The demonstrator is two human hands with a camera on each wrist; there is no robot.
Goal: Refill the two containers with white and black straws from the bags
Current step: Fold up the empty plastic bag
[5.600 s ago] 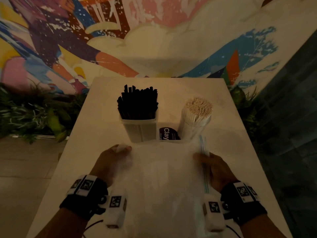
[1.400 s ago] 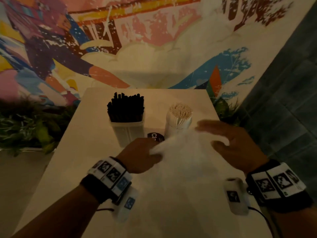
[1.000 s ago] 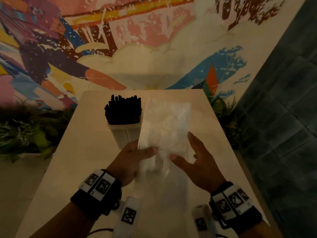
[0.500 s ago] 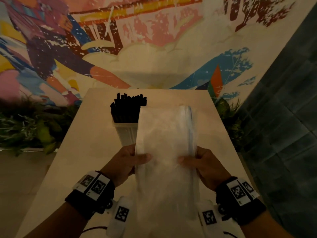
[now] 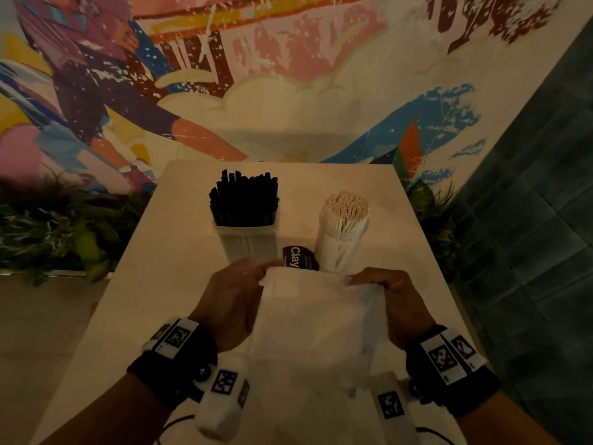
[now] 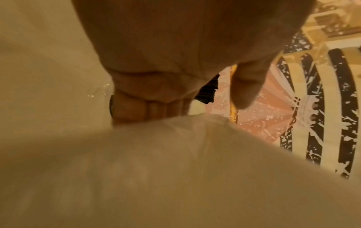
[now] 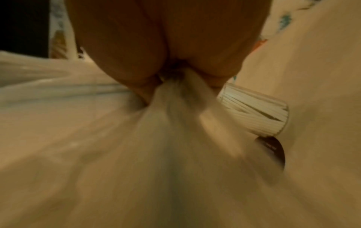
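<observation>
The left hand (image 5: 232, 301) and the right hand (image 5: 396, 303) both held a thin, translucent white bag (image 5: 313, 342) by its far edge, the plastic stretched between them over the near part of the table (image 5: 167, 268). The left hand's fingers were curled round the bag's far left corner; in the left wrist view the curled fingers (image 6: 148, 108) pressed into the plastic (image 6: 175, 169) while the thumb (image 6: 248, 86) stood free above it. The right hand gripped the far right corner, and the right wrist view showed the plastic (image 7: 175, 138) gathered into a bunch inside the closed hand (image 7: 166, 46). Whether any straws lay inside the bag could not be told, since the film was cloudy and blurred. Just beyond the bag's far edge stood two containers. The square one (image 5: 247, 240), beyond the left hand, was packed with upright black straws (image 5: 244, 197) that rose well above its rim. The round one (image 5: 340, 248), beyond the right hand, was packed with white straws (image 5: 348, 207), also upright and taller than its rim. Between the two containers, touching the bag's far edge, lay a dark label (image 5: 298, 258) with the letters "Clay" in white. Beyond the table rose a painted wall (image 5: 288, 75), with green plants (image 5: 51, 226) to the left of the table.
</observation>
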